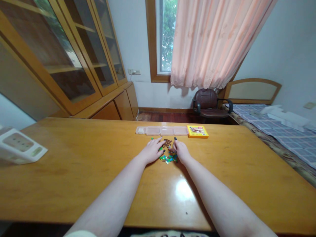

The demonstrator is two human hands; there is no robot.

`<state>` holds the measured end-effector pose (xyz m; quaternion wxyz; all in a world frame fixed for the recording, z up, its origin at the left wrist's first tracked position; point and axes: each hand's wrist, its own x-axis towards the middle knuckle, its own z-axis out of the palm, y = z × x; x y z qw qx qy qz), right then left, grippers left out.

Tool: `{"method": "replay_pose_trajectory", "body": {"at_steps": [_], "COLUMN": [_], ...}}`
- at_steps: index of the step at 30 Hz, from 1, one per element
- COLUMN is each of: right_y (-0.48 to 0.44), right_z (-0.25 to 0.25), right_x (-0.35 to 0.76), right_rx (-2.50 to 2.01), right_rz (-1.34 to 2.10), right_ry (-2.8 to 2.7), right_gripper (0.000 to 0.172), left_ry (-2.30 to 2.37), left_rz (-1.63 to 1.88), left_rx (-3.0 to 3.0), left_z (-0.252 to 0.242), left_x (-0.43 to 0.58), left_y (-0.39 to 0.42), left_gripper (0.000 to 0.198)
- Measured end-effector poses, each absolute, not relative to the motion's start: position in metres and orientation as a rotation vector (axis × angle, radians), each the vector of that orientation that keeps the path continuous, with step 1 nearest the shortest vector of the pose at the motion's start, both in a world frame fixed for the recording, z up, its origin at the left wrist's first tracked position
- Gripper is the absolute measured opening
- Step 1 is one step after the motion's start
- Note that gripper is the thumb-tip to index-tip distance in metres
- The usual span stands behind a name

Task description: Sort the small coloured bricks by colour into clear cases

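Observation:
Small toy building bricks lie in a loose pile at the middle of the table. Brown bricks (167, 143) form a cluster on the far side, and green, blue and white bricks (168, 159) lie on the near side. My left hand (153, 150) rests at the pile's left edge, fingers spread, touching or covering some green pieces. On the right side is my right hand (182, 152), its thumb raised and apart from the index finger, which reaches in among the brown bricks. Its other fingers are mostly hidden. I see nothing held in either hand.
Beyond the pile stands a row of clear plastic compartments (167, 131), with a yellow box (197, 131) at its right end. A white plastic container (21, 146) is at the table's (74, 184) left. An armchair (209, 102) and a bed (278, 128) stand behind.

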<state>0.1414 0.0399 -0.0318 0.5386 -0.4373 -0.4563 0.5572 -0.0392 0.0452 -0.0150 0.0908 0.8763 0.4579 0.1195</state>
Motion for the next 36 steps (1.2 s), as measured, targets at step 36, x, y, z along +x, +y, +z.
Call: {"method": "replay_pose_trajectory", "body": {"at_steps": [36], "right_y": [0.048], "right_z": [-0.039], "right_x": [0.16], "right_rx": [-1.304], "right_rz": [0.784], "right_ry": [-1.146], "right_gripper": [0.053], "left_ry": [1.271], "left_rz": [0.227], "left_rx": [2.638], "left_z": [-0.023], "left_x": [-0.036], "left_y": [0.045], "left_gripper": [0.049]}}
